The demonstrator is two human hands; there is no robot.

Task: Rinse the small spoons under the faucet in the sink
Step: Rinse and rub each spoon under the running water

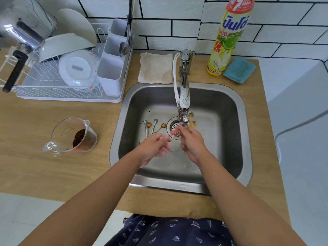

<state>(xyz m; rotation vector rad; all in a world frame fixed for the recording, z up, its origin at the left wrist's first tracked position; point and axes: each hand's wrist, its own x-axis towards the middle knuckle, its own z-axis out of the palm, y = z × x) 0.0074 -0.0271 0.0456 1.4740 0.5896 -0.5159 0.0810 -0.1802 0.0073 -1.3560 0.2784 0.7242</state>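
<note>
The right hand [192,142] pinches the thin stems of two gold teaspoons [192,121], their bowls raised just beside the faucet [184,103] nozzle, above the drain [174,126]. The left hand [153,145] hovers close by, fingers loosely curled and holding nothing. Four more small spoons [153,126], gold and silver, lie on the sink [221,107] floor left of the drain. These look light, rigid and slick when wet; gripping mid-stem, with the bowls free, should suit rinsing best.
</note>
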